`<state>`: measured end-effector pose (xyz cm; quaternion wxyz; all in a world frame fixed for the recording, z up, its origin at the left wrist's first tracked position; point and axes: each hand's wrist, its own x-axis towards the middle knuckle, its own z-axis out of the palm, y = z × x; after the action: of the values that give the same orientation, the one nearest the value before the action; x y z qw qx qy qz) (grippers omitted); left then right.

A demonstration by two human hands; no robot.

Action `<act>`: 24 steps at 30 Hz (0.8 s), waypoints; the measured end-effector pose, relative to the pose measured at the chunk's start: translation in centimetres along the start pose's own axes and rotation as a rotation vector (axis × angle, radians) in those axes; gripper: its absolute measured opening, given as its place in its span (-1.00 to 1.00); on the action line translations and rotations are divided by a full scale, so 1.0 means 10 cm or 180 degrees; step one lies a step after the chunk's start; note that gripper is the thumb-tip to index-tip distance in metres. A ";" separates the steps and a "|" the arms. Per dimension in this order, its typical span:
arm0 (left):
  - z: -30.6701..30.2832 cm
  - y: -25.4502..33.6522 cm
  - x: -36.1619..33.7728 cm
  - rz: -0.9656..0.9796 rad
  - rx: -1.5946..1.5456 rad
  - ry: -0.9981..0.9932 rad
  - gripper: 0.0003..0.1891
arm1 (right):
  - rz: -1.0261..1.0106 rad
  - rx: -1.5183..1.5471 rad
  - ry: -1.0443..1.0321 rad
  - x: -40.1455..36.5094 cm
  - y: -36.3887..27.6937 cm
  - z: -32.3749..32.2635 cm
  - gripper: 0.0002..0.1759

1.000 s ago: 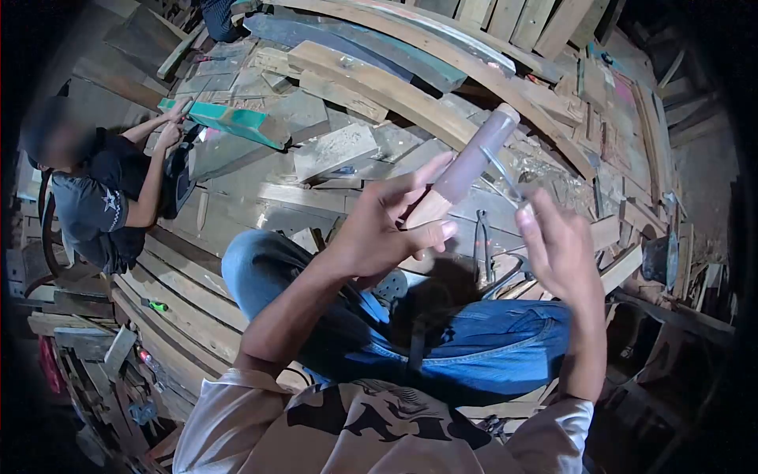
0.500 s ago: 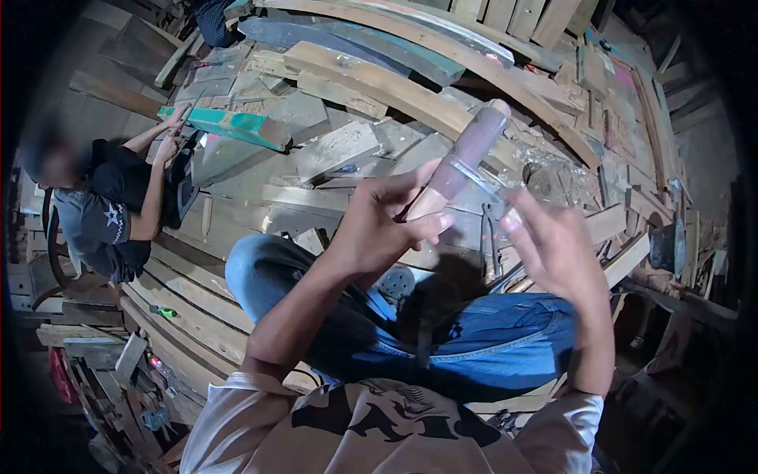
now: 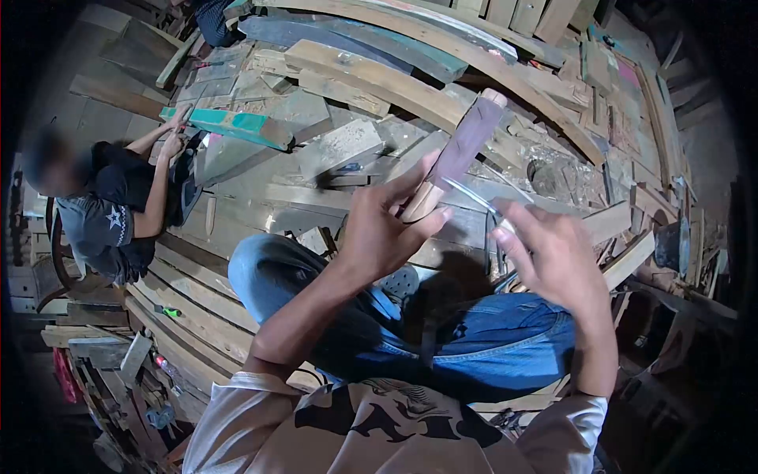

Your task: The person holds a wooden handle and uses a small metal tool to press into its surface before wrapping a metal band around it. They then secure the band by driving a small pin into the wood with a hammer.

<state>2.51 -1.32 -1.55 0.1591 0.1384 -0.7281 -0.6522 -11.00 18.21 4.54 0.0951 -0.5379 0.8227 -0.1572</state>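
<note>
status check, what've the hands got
Left hand shut on stick, tilted up. Right hand pinches thin strip running to it. Person far left, apart.

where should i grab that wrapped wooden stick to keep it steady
Take the stick by its bare pale lower end, from below and the left, as the left hand does. It tilts up and away, so a low grip probably leaves the dark wrapped upper part free for the right hand and its thin shiny strip.
</note>
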 end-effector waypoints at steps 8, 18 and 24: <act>-0.01 0.03 0.00 -0.0261 0.0336 -0.0102 -0.32 | 0.0027 -0.0010 0.0084 0.01 0.07 0.01 -0.69; 0.03 0.11 -0.01 -0.0351 0.1004 -0.0104 -0.28 | 0.0165 -0.0192 0.0225 0.03 0.07 0.05 -0.70; 0.04 0.05 -0.02 -0.0199 0.1326 0.0047 -0.29 | 0.0148 -0.0212 0.0225 0.03 0.10 0.07 -0.69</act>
<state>2.52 -0.89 -1.13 0.1121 0.1956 -0.8414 -0.4912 -11.80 18.16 3.55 0.0517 -0.5157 0.8426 -0.1464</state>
